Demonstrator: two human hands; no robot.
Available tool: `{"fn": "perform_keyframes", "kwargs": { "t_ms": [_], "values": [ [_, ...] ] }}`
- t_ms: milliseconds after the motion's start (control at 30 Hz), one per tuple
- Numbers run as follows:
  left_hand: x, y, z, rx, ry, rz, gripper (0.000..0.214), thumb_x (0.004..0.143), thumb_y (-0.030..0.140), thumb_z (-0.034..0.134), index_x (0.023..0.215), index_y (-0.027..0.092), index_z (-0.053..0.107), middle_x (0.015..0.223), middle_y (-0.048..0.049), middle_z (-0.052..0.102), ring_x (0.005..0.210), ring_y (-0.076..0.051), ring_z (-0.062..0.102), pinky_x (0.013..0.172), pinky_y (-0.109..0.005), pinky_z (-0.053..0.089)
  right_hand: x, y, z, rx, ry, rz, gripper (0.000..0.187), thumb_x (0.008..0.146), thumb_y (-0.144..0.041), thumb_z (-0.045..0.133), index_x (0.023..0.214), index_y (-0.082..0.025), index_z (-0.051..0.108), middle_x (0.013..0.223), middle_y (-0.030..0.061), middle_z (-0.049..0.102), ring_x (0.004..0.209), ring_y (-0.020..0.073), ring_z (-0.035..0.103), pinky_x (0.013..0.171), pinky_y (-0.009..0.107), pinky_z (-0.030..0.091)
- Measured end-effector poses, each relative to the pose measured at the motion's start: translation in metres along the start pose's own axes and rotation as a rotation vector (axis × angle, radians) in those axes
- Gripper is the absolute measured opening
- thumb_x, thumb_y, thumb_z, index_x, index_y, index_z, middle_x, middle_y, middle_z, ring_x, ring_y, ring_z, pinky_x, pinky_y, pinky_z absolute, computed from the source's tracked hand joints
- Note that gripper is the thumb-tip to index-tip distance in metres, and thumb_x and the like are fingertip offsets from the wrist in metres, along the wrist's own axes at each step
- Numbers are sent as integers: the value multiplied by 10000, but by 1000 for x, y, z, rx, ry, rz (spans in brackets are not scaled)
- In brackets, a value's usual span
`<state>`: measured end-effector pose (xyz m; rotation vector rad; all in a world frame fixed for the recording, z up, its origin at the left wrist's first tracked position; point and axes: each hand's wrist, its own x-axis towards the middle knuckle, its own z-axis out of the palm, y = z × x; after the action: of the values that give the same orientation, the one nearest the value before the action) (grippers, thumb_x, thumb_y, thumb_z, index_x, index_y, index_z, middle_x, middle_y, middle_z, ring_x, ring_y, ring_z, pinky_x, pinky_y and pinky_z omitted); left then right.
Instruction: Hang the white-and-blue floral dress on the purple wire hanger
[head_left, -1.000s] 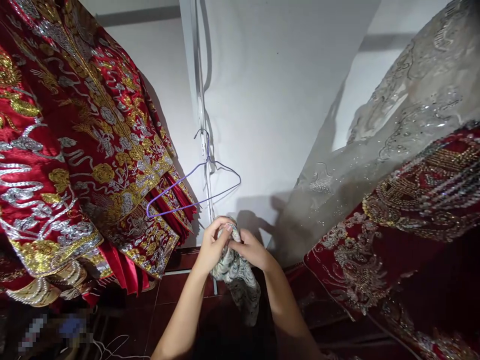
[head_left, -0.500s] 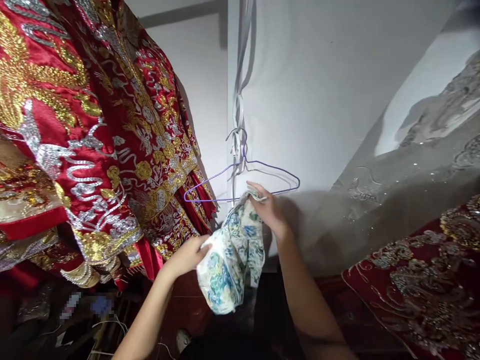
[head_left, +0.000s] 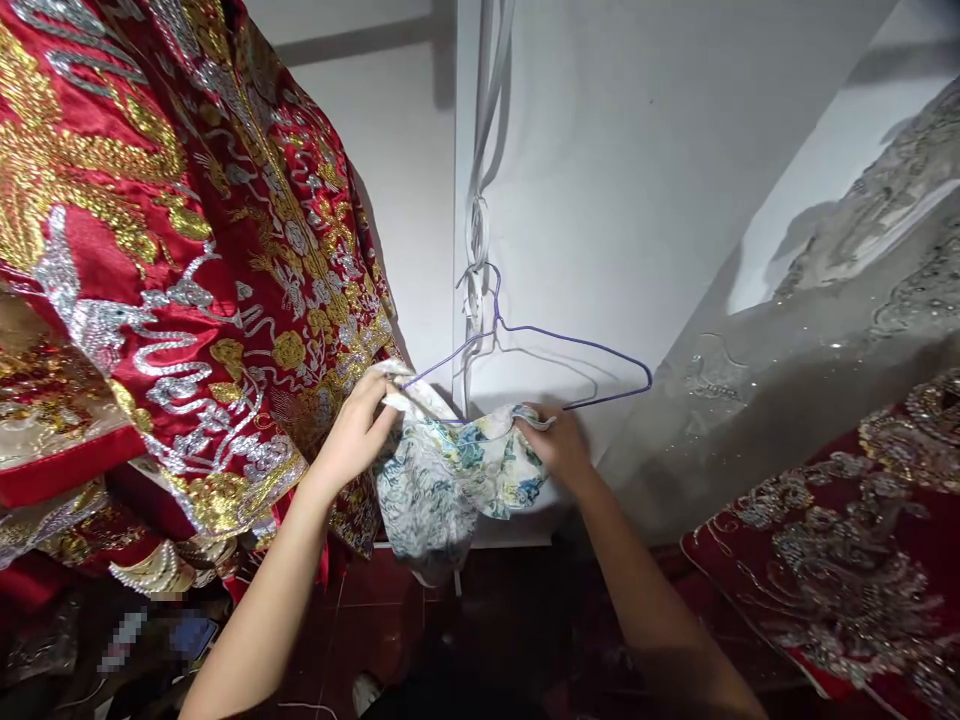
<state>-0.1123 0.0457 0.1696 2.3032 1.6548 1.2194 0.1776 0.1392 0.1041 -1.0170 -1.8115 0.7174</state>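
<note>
My left hand (head_left: pixel 356 430) pinches one corner of a white cloth with a blue and green floral print (head_left: pixel 442 475), right at the left end of a purple wire hanger (head_left: pixel 570 345). My right hand (head_left: pixel 559 445) grips the cloth's other corner just under the hanger's lower bar. The cloth is stretched between both hands and sags below them. The hanger hangs by its hook from white cords (head_left: pixel 476 240) on the wall corner.
A red robe with gold and silver embroidery (head_left: pixel 165 260) hangs close on the left, touching my left wrist. A sheer grey beaded gown (head_left: pixel 810 330) and another red embroidered garment (head_left: pixel 847 540) fill the right. Dark red floor tiles (head_left: pixel 375 620) lie below.
Both hands rose from a bunched cloth at waist level to the hanger. They spread apart, pulling the cloth open; the left hand moved up to the hanger's left end.
</note>
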Motion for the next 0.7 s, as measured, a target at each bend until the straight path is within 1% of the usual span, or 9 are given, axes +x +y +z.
{"fn": "perform_keyframes", "kwargs": {
  "t_ms": [67,167,267,333,400,467,533,600,700],
  "values": [
    [13,13,7,-20,45,35,188,955,199,444,1086,212,578,1252,-107,601,1207,-244,536,1035,-398,413,-8,-5,3,16,17,-33,141,764,-322,597,766,-207,677,736,51,698,743,245,639,677,329,498],
    [28,17,23,-3,107,36,379,925,143,469,1294,222,504,1197,-107,635,1149,-257,549,986,-403,429,-19,-16,0,-2,-58,-89,203,746,-243,587,895,-195,714,820,61,734,801,252,661,711,332,511],
    [33,10,40,41,129,42,371,904,108,462,1235,220,587,1094,-100,671,1063,-271,553,924,-399,445,-28,-25,-18,-34,-176,-136,375,731,-159,546,1063,-202,714,891,44,736,839,228,665,747,312,510],
    [31,5,48,61,145,41,345,903,91,431,1158,212,629,1075,-101,670,1025,-271,548,904,-392,442,-35,-28,-36,-74,-187,-141,579,715,-121,527,1270,-240,642,847,12,716,774,196,649,731,299,509],
    [28,4,52,90,180,32,360,903,80,407,1158,206,628,1063,-105,660,995,-272,538,894,-389,431,-40,-29,-57,-128,-96,-134,760,711,-119,543,1453,-273,484,752,-21,670,676,176,613,673,288,503],
    [26,5,52,135,202,33,366,899,81,411,1166,206,629,1021,-109,646,962,-277,525,874,-386,420,-42,-30,-79,-159,93,-128,919,700,-160,618,1557,-266,304,753,-20,656,662,182,613,645,291,507],
    [26,8,49,167,204,39,360,894,86,426,1156,214,639,975,-106,630,930,-279,515,852,-382,414,-37,-32,-102,-180,287,-111,1057,669,-215,711,1592,-241,196,833,19,682,707,207,645,642,305,518],
    [26,11,45,174,186,44,352,900,90,427,1145,223,642,959,-101,609,918,-274,511,846,-378,414,-27,-38,-124,-239,347,-71,1073,659,-246,757,1590,-233,223,865,57,700,700,223,658,609,313,514],
    [25,16,42,194,178,38,332,911,92,422,1113,225,651,956,-100,563,943,-270,507,867,-384,414,-11,-50,-147,-327,254,27,899,691,-260,761,1522,-242,416,819,69,721,654,226,659,557,308,493]
  ]
}}
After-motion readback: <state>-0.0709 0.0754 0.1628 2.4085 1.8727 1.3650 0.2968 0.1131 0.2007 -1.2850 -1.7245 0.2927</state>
